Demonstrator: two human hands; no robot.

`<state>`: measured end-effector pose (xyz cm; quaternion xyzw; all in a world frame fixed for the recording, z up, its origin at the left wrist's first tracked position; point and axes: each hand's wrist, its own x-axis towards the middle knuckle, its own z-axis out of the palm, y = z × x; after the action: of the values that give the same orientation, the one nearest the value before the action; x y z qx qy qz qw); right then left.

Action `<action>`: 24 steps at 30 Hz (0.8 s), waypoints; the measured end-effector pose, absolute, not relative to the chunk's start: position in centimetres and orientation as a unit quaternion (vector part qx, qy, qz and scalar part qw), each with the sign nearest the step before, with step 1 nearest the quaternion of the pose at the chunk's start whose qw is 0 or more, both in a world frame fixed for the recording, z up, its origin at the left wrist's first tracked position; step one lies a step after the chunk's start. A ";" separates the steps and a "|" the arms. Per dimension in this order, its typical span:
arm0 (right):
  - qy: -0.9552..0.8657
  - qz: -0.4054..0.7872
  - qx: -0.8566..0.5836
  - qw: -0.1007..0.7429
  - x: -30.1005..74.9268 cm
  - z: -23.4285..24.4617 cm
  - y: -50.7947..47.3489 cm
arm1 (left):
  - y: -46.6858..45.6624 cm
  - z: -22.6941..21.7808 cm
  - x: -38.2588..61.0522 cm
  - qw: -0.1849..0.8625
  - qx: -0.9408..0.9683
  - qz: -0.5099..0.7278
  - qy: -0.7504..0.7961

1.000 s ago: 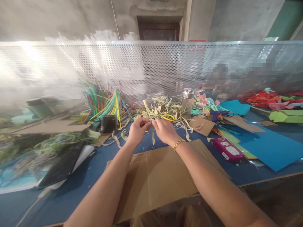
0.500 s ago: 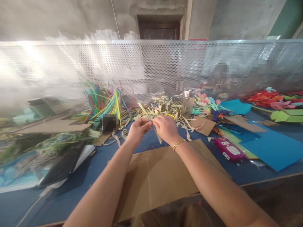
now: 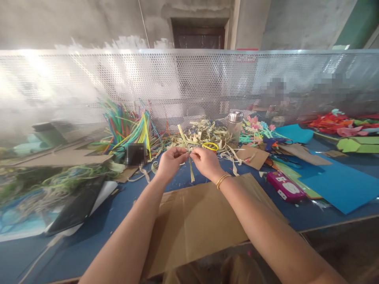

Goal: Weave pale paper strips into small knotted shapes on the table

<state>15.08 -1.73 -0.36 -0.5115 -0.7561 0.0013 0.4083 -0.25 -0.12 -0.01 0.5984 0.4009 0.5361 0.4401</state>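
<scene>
My left hand (image 3: 171,162) and my right hand (image 3: 207,161) meet over the blue table, fingertips pinched close together. Between them is a pale green strip (image 3: 182,135), whose upper end sticks up and left while its lower end hangs below the fingers. The part right at the fingertips is mostly hidden. Behind the hands lies a heap of similar pale, curled strips (image 3: 204,132). A yellow ring-shaped thing (image 3: 210,146) shows just beyond my right hand. Below my forearms lies a brown cardboard sheet (image 3: 201,225).
Colourful pipe-cleaner-like stems (image 3: 127,130) stand back left. A lidded bottle (image 3: 235,126) and coloured flower shapes (image 3: 256,128) stand back right. Farther right lie a purple box-like thing (image 3: 286,186) and a blue sheet (image 3: 340,183). A perforated metal screen (image 3: 201,79) closes the back.
The strip has turned more upright, its lower end swinging left. My right hand has dropped slightly and turned, so more of the yellow ring shows. Both hands keep their pinch.
</scene>
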 end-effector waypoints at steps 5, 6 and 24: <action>-0.714 0.126 -0.489 0.485 15.3 -0.7 -1.1 | -0.3 0.2 -0.3 0.474 0.586 0.523 0.398; -0.706 0.153 -0.481 0.497 15.2 -0.8 -1.0 | -0.3 0.1 -0.3 0.474 0.585 0.523 0.398; -0.660 0.220 -0.438 0.569 14.6 -0.4 -1.6 | -0.1 0.0 -0.2 0.485 0.581 0.546 0.359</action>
<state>14.58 -1.56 -0.40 -0.4379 -0.6603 0.2198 0.5691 -0.22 -0.12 0.00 0.5812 0.3593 0.5462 0.4846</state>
